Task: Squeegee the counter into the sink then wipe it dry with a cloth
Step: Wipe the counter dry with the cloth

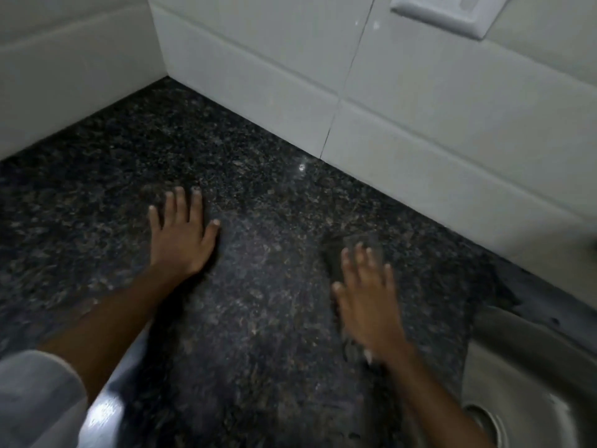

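We find no text, label, brand, number or sign that we can read anywhere in this view. The white wall plate (447, 11) at the top edge carries no marking we can make out, and the tiles (420, 101) are plain.

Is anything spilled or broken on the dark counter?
Nothing looks spilled or broken. The dark speckled stone counter seems bare. The left hand lies flat; the blurred right hand presses something dark and blurry, maybe a cloth. The steel sink sits right.
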